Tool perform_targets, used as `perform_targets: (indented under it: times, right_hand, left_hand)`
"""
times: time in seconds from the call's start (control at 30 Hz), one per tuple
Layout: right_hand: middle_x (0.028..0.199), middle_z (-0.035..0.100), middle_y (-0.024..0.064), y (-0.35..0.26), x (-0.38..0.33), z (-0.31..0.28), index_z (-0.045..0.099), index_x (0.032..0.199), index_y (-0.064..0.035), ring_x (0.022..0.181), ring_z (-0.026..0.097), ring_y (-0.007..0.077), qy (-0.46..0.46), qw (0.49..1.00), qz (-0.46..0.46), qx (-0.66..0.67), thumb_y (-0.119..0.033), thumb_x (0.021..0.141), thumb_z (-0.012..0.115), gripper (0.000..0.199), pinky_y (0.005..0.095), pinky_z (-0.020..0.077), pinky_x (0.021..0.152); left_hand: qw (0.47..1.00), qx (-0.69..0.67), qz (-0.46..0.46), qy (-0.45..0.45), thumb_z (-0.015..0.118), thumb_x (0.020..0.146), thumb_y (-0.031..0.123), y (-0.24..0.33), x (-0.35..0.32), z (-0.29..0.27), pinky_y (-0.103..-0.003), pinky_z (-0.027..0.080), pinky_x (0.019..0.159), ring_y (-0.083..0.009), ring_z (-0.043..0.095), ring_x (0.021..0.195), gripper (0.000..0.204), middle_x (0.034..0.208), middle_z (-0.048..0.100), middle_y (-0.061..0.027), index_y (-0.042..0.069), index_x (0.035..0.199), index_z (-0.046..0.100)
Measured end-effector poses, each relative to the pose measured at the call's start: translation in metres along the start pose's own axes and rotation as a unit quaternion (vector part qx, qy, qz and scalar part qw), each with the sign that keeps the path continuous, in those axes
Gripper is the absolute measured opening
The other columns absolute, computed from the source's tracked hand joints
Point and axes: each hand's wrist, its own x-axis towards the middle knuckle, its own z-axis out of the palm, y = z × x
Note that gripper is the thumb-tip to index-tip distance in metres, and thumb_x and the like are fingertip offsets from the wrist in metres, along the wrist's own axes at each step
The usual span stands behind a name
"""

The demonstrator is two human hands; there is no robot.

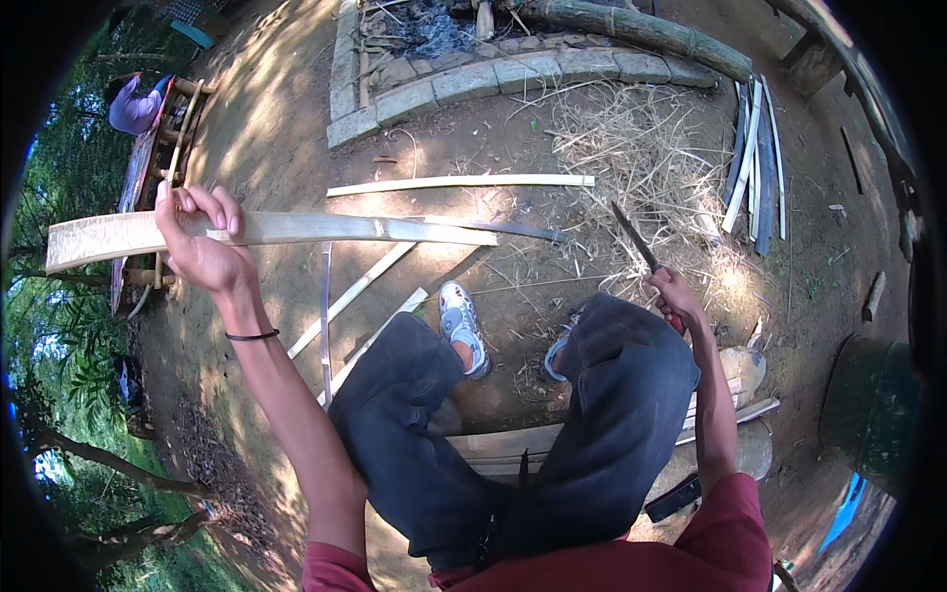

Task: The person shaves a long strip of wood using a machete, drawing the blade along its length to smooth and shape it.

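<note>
Head view: left of the shavings pile (pixel 631 138), the left grip (pixel 205 247) pinches a pale strip (pixel 326 227), long axis toward that pile; the right grip (pixel 674 296), on its near side, clasps a knife (pixel 634 237).

Left hand (pixel 205 255) gripping long pale strip (pixel 326 228) — right hand (pixel 674 294) holding knife (pixel 637 238) — shavings (pixel 631 148) beyond

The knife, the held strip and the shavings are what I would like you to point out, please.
Knife (pixel 642 246), head view, on the blade.
Held strip (pixel 316 227), head view, on its broad face.
Shavings (pixel 631 143), head view, middle of the heap.
</note>
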Motion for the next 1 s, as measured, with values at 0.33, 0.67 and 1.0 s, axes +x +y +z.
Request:
perform_targets:
  times: [0.33,0.67,1.0]
  right_hand:
    - [0.052,0.041,-0.0048,-0.177,-0.232,-0.031,0.055,0.127,-0.006,0.034,0.033,0.004,0.015,0.988,-0.155,-0.022,-0.028,0.097,0.06,0.037,0.022,0.0275,0.032]
    - [0.053,0.033,-0.0072,-0.128,-0.264,0.148,0.06,0.124,-0.0066,0.039,0.031,0.0032,-0.218,0.962,-0.04,0.159,-0.027,0.099,0.054,0.033,0.0215,0.0245,0.036]
    - [0.053,0.046,-0.0019,-0.128,-0.287,0.261,0.057,0.126,-0.0022,0.038,0.041,0.006,-0.229,0.935,-0.214,0.164,-0.013,0.097,0.049,0.032,0.0258,0.0307,0.035]
  left_hand:
    - [0.997,-0.05,-0.035,0.041,0.039,0.1,0.046,0.051,-0.06,0.032,-0.022,0.021,0.038,-0.0087,0.022,0.039,0.048,0.049,0.025,0.0013,0.014,0.067,0.028]
    - [0.998,-0.024,0.053,0.003,0.037,0.101,0.039,0.081,-0.065,0.026,-0.023,0.02,0.041,-0.0075,0.021,0.041,0.042,0.051,0.024,0.0013,0.012,0.069,0.03]
    - [0.996,-0.043,0.056,0.059,0.038,0.102,0.032,0.075,-0.075,0.038,-0.024,0.018,0.04,-0.0068,0.016,0.043,0.043,0.058,0.021,0.0018,0.012,0.065,0.026]
